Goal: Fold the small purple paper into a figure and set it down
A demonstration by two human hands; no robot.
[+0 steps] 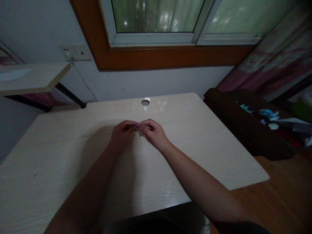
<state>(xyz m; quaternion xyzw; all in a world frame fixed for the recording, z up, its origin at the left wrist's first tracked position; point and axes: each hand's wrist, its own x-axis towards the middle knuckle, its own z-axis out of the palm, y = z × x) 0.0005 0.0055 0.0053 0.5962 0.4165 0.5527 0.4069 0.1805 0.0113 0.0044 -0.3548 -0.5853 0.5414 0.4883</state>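
The left hand (122,132) and the right hand (155,132) meet fingertip to fingertip above the pale tabletop (175,177), each with thumb and fingers pinched on a small purplish thing (137,124) held between them. Only a sliver of it shows among the fingertips, too small and too covered to tell what it is. Two bare forearms reach forward from the near edge of the tabletop, and a soft shadow falls on the wood to the left of the left hand. To the right, below the tabletop's corner, lies a brown wooden floor (280,188). Past the hands, near the back edge of the tabletop, is a round hole (145,103) with glossy reflections around it. At the back left, a raised shelf (31,86) stands on black legs (70,95). Off the right side sits a piece of dark brown furniture (234,120) with blurred bright items on it. Behind the tabletop a white cable (84,79) runs down the pale wall (151,81) from a socket plate (69,53). Farther up is a window (153,39) in an orange-brown wooden surround (170,58), with a pink and whitish curtain (258,65) hanging at the right.
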